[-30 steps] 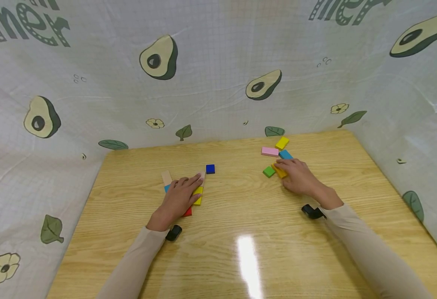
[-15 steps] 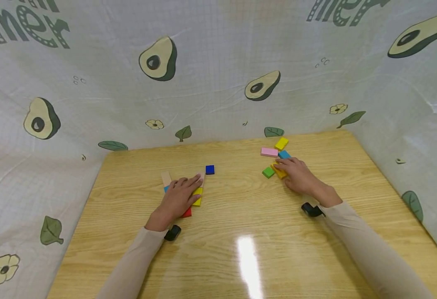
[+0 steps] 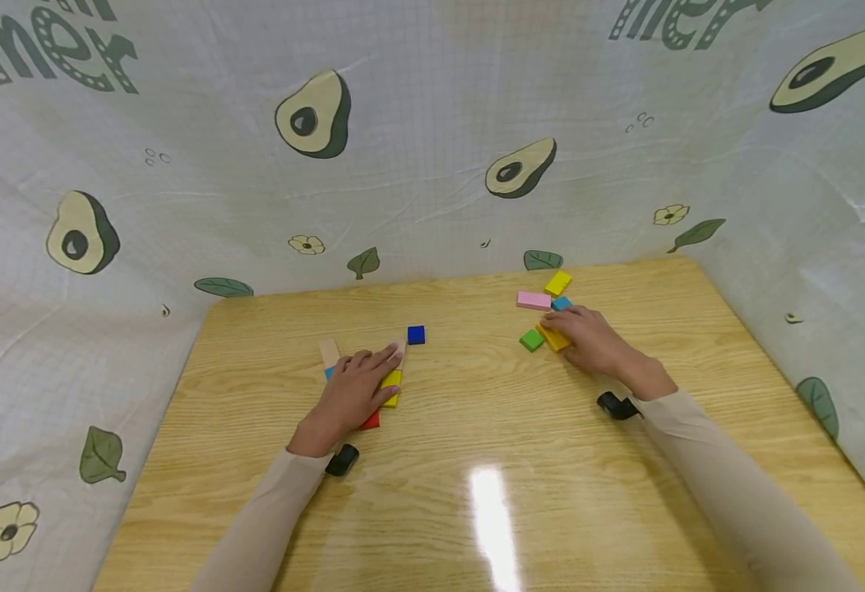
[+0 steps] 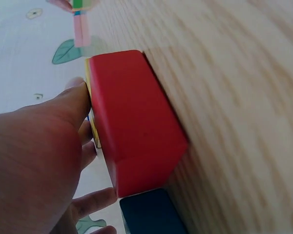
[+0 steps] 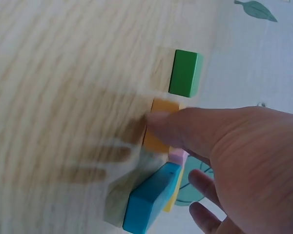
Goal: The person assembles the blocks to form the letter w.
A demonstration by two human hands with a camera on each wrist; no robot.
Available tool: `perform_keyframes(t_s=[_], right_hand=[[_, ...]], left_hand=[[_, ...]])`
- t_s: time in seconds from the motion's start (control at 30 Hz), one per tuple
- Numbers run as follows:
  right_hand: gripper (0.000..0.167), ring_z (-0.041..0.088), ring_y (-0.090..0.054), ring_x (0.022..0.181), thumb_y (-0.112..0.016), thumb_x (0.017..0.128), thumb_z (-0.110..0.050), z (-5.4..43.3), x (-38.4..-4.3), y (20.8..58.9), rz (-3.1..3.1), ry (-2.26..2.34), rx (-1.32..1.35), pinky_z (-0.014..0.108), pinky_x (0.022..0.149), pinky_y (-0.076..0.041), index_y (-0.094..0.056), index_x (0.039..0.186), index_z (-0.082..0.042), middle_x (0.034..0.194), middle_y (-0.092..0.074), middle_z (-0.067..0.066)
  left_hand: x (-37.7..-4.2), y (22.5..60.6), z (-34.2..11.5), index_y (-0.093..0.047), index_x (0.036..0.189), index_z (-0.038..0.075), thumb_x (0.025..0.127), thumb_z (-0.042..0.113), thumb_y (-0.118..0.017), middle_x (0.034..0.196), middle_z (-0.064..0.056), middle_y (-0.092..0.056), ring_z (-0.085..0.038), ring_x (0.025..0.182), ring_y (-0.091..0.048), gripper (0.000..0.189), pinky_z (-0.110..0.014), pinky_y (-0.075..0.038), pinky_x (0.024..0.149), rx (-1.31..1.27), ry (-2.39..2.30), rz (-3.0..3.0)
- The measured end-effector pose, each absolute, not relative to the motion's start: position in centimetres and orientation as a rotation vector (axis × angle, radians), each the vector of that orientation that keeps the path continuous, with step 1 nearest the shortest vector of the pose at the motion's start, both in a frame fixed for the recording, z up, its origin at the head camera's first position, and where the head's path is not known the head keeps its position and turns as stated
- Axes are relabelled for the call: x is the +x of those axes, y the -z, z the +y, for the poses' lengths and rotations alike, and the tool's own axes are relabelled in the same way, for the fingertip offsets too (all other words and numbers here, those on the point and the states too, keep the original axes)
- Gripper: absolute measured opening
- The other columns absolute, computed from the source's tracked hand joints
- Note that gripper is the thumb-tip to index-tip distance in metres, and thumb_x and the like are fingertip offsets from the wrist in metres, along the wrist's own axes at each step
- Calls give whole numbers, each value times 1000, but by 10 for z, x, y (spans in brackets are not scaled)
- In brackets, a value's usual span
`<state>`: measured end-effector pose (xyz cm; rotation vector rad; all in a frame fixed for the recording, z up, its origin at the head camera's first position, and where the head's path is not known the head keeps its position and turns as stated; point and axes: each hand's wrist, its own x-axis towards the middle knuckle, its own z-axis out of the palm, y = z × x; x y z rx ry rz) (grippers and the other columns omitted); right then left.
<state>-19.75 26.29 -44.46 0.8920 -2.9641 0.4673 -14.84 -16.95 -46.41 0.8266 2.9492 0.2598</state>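
Observation:
My left hand (image 3: 354, 390) lies with fingers spread over a group of wooden blocks. Under and around it show a tan block (image 3: 329, 352), a light pinkish block (image 3: 401, 352), a yellow block (image 3: 391, 388) and a red block (image 3: 370, 420); part of a blue one peeks out. In the left wrist view the red block (image 4: 132, 117) stands beside the palm. At the right, my right hand (image 3: 597, 341) pinches an orange block (image 3: 553, 336). The right wrist view has the thumb on that orange block (image 5: 157, 141); the index fingertip is hidden there.
A dark blue block (image 3: 416, 335) lies beyond the left hand. Near the right hand are a green block (image 3: 532, 339), a pink block (image 3: 534, 300), a blue block (image 3: 562, 303) and a yellow block (image 3: 558, 284). A patterned cloth (image 3: 432, 197) borders the wooden table (image 3: 432, 493).
The right hand has shifted slightly forward and to the left, covering more of the blue block behind it. Its thumb shows less now. The left hand stays in place.

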Motion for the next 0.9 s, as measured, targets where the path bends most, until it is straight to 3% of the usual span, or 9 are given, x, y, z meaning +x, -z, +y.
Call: perform_keyframes(t_s=[0.17,0.47,0.9], right_hand=[[52,54,-54,129,-87,86,-1,264,-201,443,-2970,-433,899,69,102,-45,-67,134,9,136,-66,26],[57,52,-51,131,-86,88,-6,258,-201,430,-2976,-505,823,70,108,-40,-64,139,8,140,-63,27],[58,44,-54,132,-89,87,-9,191,-205,427,-2900,-580,996,59,113,-42,-67,138,4,137,-67,20]], left_hand=[[-148,464,-170,-46,162,11,109,39,-59,170,-8,-39,-39,145,-45,61,-62,-34,117,823,-269,2952],[-148,463,-169,-47,161,11,109,38,-60,169,-8,-39,-38,145,-45,61,-63,-34,117,814,-277,2950],[-148,464,-169,-46,162,12,109,39,-60,170,-7,-38,-38,145,-45,61,-62,-34,117,801,-285,2940]])
